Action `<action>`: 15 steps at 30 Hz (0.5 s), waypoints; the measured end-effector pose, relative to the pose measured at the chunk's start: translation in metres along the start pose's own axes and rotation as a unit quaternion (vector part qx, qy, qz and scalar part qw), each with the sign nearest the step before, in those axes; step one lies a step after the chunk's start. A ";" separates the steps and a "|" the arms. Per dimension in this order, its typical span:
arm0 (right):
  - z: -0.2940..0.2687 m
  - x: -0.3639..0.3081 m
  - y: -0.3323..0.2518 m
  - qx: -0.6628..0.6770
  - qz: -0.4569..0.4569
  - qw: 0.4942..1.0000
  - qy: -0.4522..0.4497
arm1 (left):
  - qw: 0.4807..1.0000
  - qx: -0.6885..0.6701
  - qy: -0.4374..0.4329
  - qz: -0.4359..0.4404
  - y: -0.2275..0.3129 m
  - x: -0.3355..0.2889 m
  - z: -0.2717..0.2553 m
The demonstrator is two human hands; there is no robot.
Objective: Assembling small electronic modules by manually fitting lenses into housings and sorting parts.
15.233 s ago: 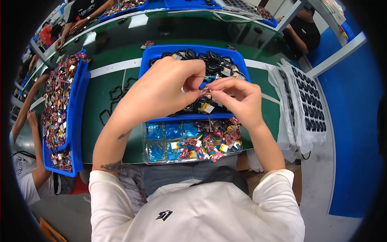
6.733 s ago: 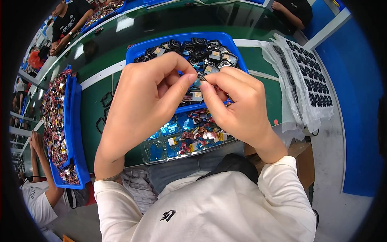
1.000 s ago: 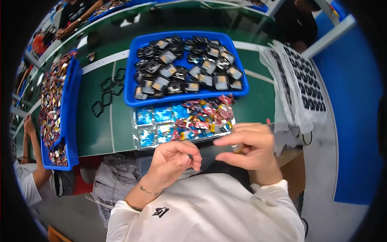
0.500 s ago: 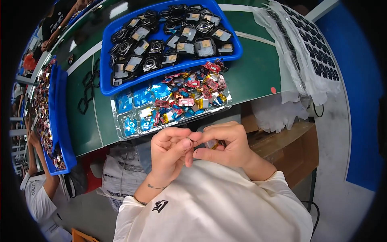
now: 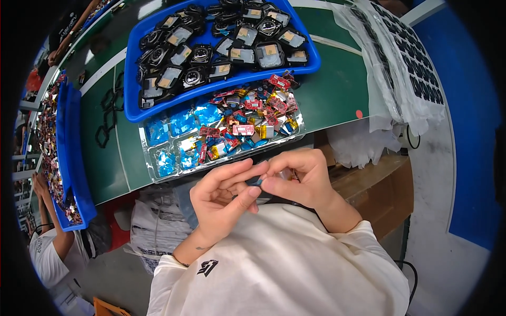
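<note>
My right hand pinches a small blue piece between thumb and index finger. Partly hidden behind its curled fingers is a small silvery part with a bit of red. Close against it, my left hand has its fingers stretched and its thumb apart from them, next to the blue piece. Just beyond both hands lies a clear plastic tray, with blue film scraps in its left compartments. A pile of red circuit boards and small silver-yellow battery cells covers its right side.
Behind the tray stands a blue bin of black watch-like housings. Black frames lie on the green table. Plastic-wrapped sheets are at right, a cardboard box below. A co-worker's hand nears another blue bin.
My left thumb and fingers have moved apart. The blue piece now shows in my right pinch. The view has shifted slightly, and the tray and bin appear a little further left.
</note>
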State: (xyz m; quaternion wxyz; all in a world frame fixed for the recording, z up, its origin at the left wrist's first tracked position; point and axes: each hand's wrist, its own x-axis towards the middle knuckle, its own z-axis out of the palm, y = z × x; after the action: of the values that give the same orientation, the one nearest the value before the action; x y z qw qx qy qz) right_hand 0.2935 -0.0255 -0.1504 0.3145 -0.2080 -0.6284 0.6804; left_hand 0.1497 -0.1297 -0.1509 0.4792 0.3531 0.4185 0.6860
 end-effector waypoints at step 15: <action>-0.209 -0.189 0.099 -0.425 0.081 0.726 0.534 | 0.976 0.093 -0.121 -0.158 -0.012 -0.001 0.004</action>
State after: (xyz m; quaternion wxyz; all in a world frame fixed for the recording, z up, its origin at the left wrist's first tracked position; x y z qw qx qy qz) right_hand 0.5539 -0.0051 -0.2950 0.4206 -0.6991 -0.5607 0.1410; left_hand 0.1577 -0.1274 -0.1602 0.5937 0.4058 0.4698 0.5120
